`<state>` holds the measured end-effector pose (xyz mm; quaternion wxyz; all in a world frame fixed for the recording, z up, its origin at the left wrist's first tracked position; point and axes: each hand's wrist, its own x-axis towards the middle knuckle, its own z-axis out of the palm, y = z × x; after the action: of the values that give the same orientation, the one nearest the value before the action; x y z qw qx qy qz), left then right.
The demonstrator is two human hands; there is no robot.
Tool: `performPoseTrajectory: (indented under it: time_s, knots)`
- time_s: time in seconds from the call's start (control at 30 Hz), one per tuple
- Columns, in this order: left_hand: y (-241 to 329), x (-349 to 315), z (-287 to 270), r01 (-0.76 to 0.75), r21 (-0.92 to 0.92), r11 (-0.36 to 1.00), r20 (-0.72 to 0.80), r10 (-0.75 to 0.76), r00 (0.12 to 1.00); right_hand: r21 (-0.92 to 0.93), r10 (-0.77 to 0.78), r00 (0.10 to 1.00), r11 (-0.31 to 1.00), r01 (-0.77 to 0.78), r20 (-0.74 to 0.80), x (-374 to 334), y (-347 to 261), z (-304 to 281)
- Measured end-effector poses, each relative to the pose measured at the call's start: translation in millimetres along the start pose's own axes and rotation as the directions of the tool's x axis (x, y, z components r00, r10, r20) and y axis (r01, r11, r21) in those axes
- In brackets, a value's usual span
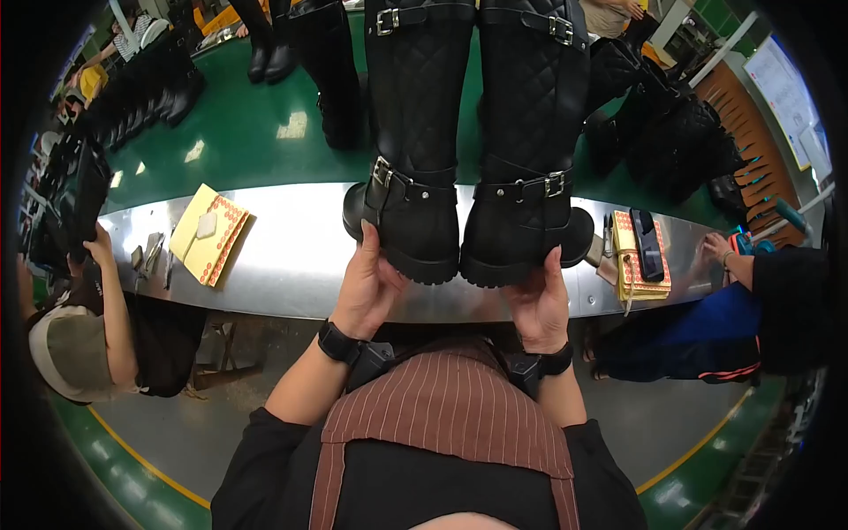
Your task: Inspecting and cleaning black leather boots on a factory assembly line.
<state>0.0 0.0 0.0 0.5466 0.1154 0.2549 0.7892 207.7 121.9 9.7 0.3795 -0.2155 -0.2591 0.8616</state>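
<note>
A pair of tall black boots with quilted shafts and silver buckles stands upright before me, heels side by side and toes turned outward. My left hand [364,287] grips the left boot [415,124] low down, thumb up along its side and fingers under the ridged sole. On the other side, my right hand [541,305] holds the right boot [528,132] the same way, its fingers partly hidden beneath the sole. Both boots are over the metal edge strip of the bench [296,238]; their tops run out of view.
Yellow sticker sheets [208,234] and small tools lie on the left. To the right sit more sticker sheets [629,281] with a dark phone-like object [647,247]. Boots crowd the green surface [238,124] beyond. Co-workers [79,327] [707,300] stand at either side.
</note>
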Motion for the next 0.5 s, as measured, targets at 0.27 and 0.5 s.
performPoseTrajectory:
  time_s: [0.27, 0.5]
  knots:
    - [-4.7, 4.1, -5.9, -0.016, 0.012, 1.0, -0.054, 0.017, 0.998, -0.028, -0.029, 0.995, 0.999, 0.026, -0.092, 2.8, 0.0, -0.4]
    - [-8.4, 2.4, -9.1, -0.095, 0.021, 0.995, -0.027, 0.095, 0.995, -0.039, -0.144, 0.99, 0.989, 0.144, 0.01, 0.6, 8.7, -4.2]
